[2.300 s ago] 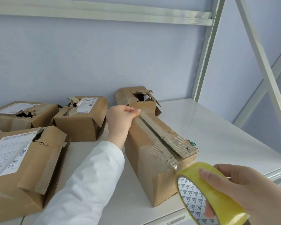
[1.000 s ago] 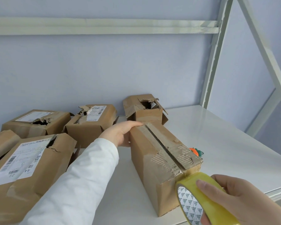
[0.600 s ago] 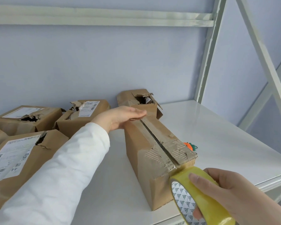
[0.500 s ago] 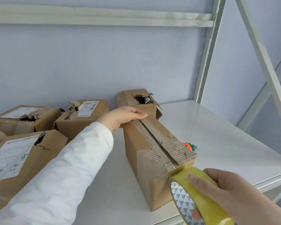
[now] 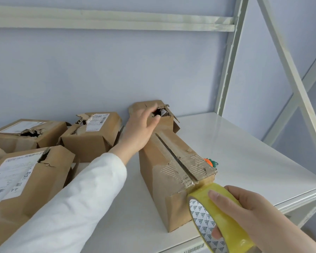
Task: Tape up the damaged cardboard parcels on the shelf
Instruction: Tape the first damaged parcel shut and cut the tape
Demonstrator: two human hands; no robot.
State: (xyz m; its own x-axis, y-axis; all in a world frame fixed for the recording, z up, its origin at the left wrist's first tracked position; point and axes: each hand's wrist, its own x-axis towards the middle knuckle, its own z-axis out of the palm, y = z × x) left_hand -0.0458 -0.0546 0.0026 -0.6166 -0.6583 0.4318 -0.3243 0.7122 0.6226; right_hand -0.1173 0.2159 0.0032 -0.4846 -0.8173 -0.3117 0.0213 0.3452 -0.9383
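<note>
Torn parcels (image 5: 35, 172): we see several labelled ones crowded at the left of the shelf (image 5: 244, 157).
Left hand (image 5: 140, 129): open, fingers loose, holding nothing, over the long parcel's far end.
Long parcel (image 5: 164, 161): mid-shelf, top seam split.
Tape roll (image 5: 228, 229): yellow, against that parcel's near top edge.
Right hand (image 5: 259, 214): we grip the roll.

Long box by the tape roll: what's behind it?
A smaller torn box stands behind its far end, partly covered by the left hand. A small orange and green thing peeks out on the right, mostly hidden.
</note>
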